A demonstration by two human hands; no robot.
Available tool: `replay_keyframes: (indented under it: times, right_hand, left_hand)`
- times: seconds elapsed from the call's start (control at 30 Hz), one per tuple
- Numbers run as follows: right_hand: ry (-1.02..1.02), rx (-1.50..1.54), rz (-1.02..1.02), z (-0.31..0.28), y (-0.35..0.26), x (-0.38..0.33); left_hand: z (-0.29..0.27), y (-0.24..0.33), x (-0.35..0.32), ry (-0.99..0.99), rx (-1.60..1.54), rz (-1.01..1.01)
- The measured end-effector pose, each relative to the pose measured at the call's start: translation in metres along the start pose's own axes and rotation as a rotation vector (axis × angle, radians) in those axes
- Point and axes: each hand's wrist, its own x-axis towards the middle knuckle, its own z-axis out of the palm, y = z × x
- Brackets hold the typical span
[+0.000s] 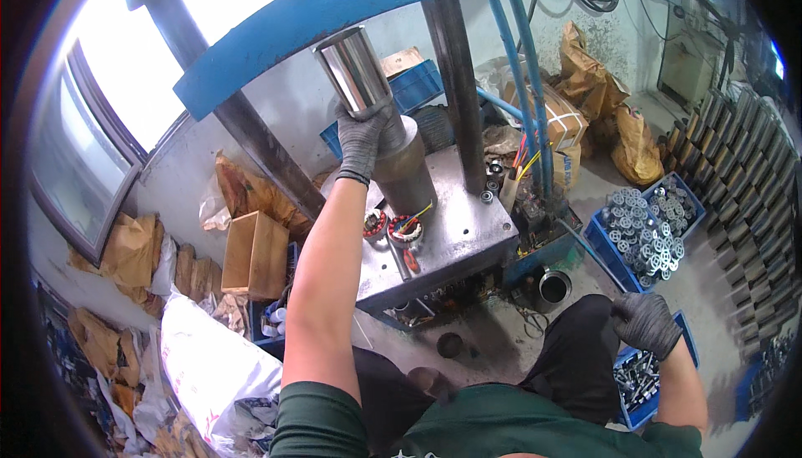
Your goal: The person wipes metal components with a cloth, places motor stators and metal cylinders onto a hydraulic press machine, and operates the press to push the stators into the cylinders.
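Note:
My left hand (366, 134), in a dark grey glove, is raised at the press with its fingers curled at the lower end of a shiny metal cylinder (354, 69). That cylinder hangs below the blue press beam (326, 23). Whatever the fingers hold is hidden. Just below stands a thick grey metal cylinder (404, 178) on the steel press table (468, 216). Two wound motor stators (407, 229) with red and white parts lie in front of it, by a red-handled tool (410, 261). My gloved right hand (647, 324) rests by my right knee, fingers curled, no object visible in it.
Blue bins hold silver round castings (643, 232) and small metal parts (637, 381) on the right. Dark metal cylinders (735, 182) are stacked along the right wall. A wooden box (255, 253) and a white sack (213, 366) stand left. Hoses (526, 65) run beside the press.

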Motion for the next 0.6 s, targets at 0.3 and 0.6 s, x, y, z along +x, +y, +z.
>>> replay_keyframes:
  times: [0.3,0.6]
  right_hand:
    - [0.108,0.059,0.059,0.0021,-0.0069,-0.0012]
    - [0.115,0.049,0.082,-0.0048,-0.0073,0.0037]
  left_hand:
    - [-0.0032,0.0041,0.0019,0.014,0.071,-0.033]
    - [-0.0015,-0.0014,0.0056,0.014,0.033,-0.046]
